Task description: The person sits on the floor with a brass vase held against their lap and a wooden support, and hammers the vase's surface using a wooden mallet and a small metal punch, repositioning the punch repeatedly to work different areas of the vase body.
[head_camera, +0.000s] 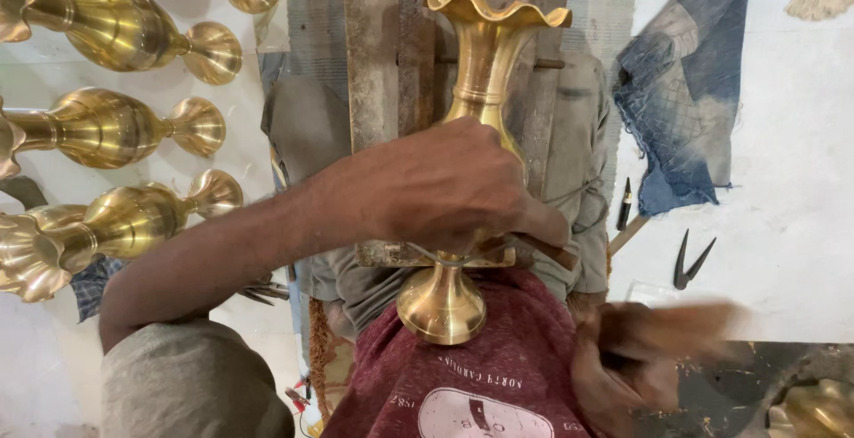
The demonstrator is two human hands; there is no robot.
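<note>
The left hand point(445, 184) lies curled over the belly of a brass vase point(476, 91), fingers wrapped round it and pressing it down on a worn wooden block point(374, 56); the vase lies lengthwise in the middle of the view, its fluted mouth pointing away and its round foot close to the person's maroon shirt point(498, 376). The right hand point(640, 349) is at the lower right, blurred by motion, and seems to grip a brown wooden tool, though how tightly it closes I cannot tell. To the left, three more brass vases point(116, 127) lie on their sides in a row on the pale floor point(783, 251), with part of a fourth at the top edge. On the right of the block lie a crumpled blue cloth point(685, 91), a small dark pen-like tool point(625, 204) and a pair of black pointed pincers point(689, 260), well apart from the held vase. Another brass rim shows at the bottom right corner
</note>
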